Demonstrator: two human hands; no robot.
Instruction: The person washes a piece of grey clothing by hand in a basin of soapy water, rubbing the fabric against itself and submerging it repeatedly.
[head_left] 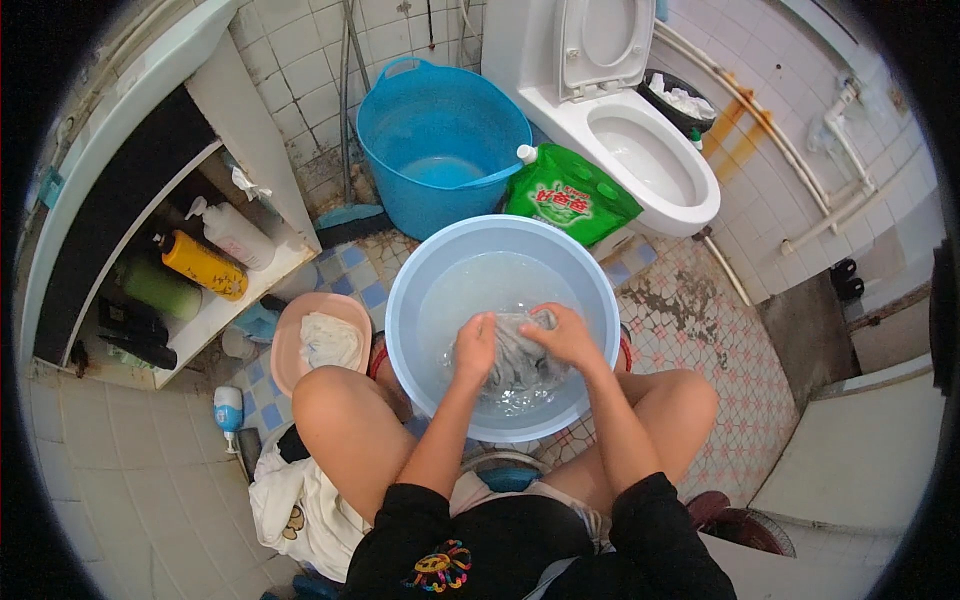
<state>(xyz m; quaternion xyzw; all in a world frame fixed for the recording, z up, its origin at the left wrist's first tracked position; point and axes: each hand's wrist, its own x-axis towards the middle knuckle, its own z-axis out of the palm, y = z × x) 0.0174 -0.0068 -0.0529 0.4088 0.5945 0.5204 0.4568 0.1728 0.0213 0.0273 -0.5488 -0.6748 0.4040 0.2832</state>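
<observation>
A wide light-blue basin of cloudy water stands on the floor between my knees. In it is a wet grey cloth, partly under water, with small bubbles along its near side. My left hand is closed on the cloth's left edge, its fingers partly hidden behind the cloth. My right hand has its fingers curled round the cloth's upper right part, thumb toward the middle. Both forearms reach over the basin's near rim.
Beyond the basin stand a tall blue tub, a green refill pouch and a toilet. To the left are a pink basin with white cloth, a shelf of bottles and white clothing. A waste bin sits beside the toilet.
</observation>
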